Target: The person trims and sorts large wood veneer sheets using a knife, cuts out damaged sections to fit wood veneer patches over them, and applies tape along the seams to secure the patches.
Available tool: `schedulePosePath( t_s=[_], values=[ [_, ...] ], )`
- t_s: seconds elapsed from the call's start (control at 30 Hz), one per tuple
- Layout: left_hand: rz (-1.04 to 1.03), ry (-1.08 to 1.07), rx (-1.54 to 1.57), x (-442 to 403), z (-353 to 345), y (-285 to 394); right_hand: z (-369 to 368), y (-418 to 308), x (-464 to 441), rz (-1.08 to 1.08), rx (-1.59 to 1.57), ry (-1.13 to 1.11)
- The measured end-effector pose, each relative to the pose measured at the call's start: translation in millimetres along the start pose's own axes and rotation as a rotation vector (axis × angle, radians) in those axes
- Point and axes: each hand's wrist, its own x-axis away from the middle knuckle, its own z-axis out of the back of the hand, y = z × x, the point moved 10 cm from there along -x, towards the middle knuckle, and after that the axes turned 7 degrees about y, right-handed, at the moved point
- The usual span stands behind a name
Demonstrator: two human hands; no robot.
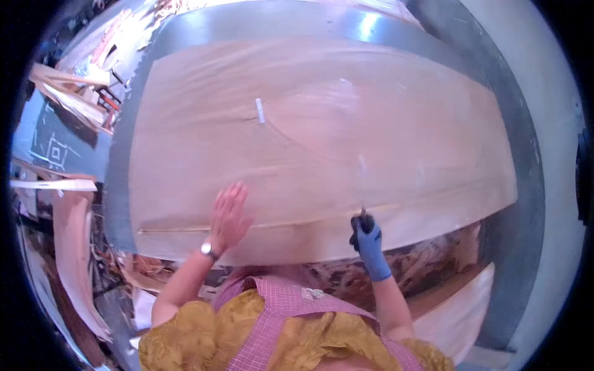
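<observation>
"Where's the grip on the right?"

"That right hand (369, 238), in a blue glove (375, 258), is clenched round a dark tool (363, 211), its thin tip pointing away from the body. It's over the near part of that broad, thin sheet (204, 142) laid out on the counter (117, 179)."

"And the left?"

"The left hand (229, 215) is bare, palm down over the sheet, fingers straight, grasping nothing."

"What lies between them?"

"The long narrow strip (179, 231). Its long axis runs sideways, near the sheet's front edge. From the right grip most of it stretches off leftward, passing the left hand; the tool is nearer its right end."

"Anything you can't make out?"

"Plenty. The left hand covers a bit of the strip, and I can't tell whether it's a rod on top or a slit. The fingers hide most of the tool, so its kind is unclear, as is whether the tip touches."
</observation>
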Motion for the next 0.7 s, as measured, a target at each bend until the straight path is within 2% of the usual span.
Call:
schedulePosePath(
  t_s=[0.03,0.1,0.13,0.17,0.23,0.27,0.3,0.37,0.43,0.47,0.57,0.6,0.67,0.7],
  values=[
    [0.012,-0.025,-0.045,35.4,9.4,-16.7,-14.5,19.5,41.0,-0.077,-0.069,-0.038],
    [0.036,-0.074,-0.111,98.0,20.7,-57.4,-51.9,45.8,102.1,0.172,-0.035,-0.002],
    [-0.062,-0.026,-0.112,108.5,28.9,-62.3,-76.0,76.6,132.5,0.012,-0.061,-0.096],
    [-0.138,-0.027,-0.086,115.3,28.9,-70.9,-105.2,64.8,166.8,-0.001,-0.118,-0.148],
    [-0.276,-0.027,-0.040,109.9,29.8,-78.7,-167.3,78.1,215.6,-0.223,-0.282,-0.363],
    [-0.299,-0.019,0.034,108.8,10.2,-76.7,-200.9,87.8,248.3,-0.392,-0.368,-0.491],
    [-0.309,0.000,0.101,115.0,8.6,-65.7,-232.4,72.0,285.5,-0.431,-0.562,-0.492],
    [-0.057,-0.365,0.305,100.5,23.8,-24.5,-293.5,42.9,316.8,-0.538,-0.988,-0.475],
    [-0.107,-0.473,0.606,99.0,42.2,5.9,-329.5,40.2,320.4,-0.080,-0.746,-0.511],
    [-0.136,-0.501,0.589,84.1,51.0,12.9,-332.2,28.4,314.3,0.055,-0.484,-0.485],
    [-0.242,-0.593,0.417,40.8,47.8,-22.2,-375.8,15.1,321.2,-0.397,-1.615,-0.674],
    [-0.267,-0.611,0.301,11.7,40.4,-54.1,-380.1,23.7,320.7,-0.395,-1.584,-0.570],
    [-0.294,-0.431,0.012,-51.4,15.0,-119.3,-386.6,18.4,315.7,-0.341,-1.631,-0.435],
    [-0.343,-0.394,-0.012,-76.7,10.2,-132.0,-389.0,23.6,310.1,-0.309,-1.665,-0.378]
  ],
)
